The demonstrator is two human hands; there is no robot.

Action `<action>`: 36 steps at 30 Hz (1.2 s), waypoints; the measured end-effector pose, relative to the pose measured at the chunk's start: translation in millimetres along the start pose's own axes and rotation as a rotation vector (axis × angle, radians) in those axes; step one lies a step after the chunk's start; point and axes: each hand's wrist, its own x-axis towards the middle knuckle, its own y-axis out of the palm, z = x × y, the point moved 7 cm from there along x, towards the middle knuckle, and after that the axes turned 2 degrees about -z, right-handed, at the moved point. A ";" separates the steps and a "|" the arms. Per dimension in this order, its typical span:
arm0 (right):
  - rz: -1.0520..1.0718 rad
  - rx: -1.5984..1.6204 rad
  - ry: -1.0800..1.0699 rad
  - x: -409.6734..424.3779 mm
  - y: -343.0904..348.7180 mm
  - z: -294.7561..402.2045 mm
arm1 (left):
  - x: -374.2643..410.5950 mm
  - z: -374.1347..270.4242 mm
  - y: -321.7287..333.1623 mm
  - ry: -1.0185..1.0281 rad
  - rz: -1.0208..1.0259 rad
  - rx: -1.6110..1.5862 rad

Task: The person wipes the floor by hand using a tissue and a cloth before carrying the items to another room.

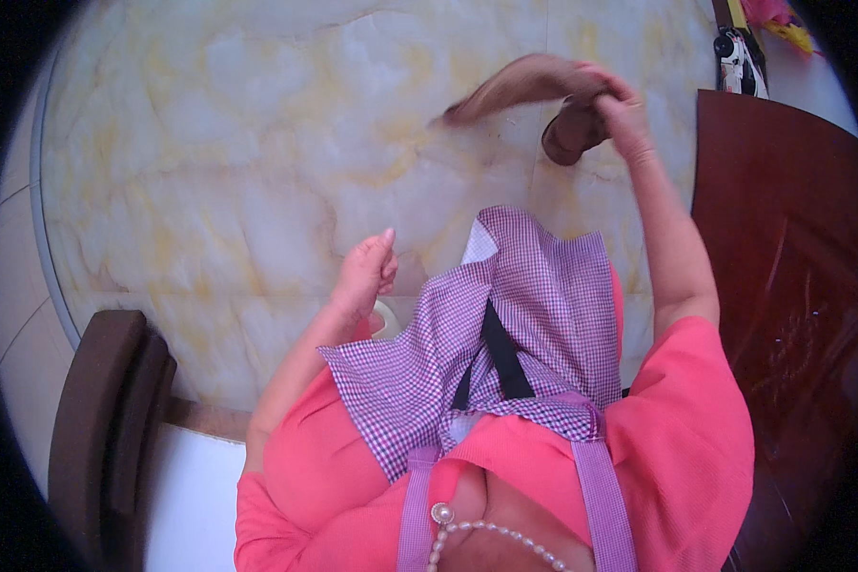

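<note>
My right hand (618, 107) is raised at the upper right, its fingers closed on a brown item (529, 82) that looks like cloth. One long end of it stretches to the left, blurred, and a shorter, rounded end (572, 136) hangs below the hand. My left hand (373, 264) is held near the middle, left of the checked apron (550, 286), with its fingers curled in and the thumb uppermost. Nothing shows in it. Below that hand, a pale rounded thing (386, 319) is partly hidden by the apron.
Marbled floor tiles (257, 143) lie below my hands. A glossy reddish-brown wooden surface (772, 250) stands at the right, a white toy vehicle (740, 64) beyond it. Dark brown furniture (100, 400) and a white surface (193, 500) are at the lower left.
</note>
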 end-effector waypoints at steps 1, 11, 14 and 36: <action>-0.061 0.052 0.019 2.4 -26.7 0.9 | 0.6 0.2 -0.2 -0.005 0.011 -0.022; -0.296 -0.906 -0.238 -34.8 -47.5 -100.3 | 8.0 5.1 -2.5 -0.033 0.027 -0.098; -0.118 -1.045 -0.213 -61.5 39.4 -70.1 | 8.5 7.1 4.2 -0.050 0.060 -0.104; 0.089 -0.875 -0.473 -120.9 97.2 16.8 | 23.1 -27.5 16.1 0.127 0.220 -0.381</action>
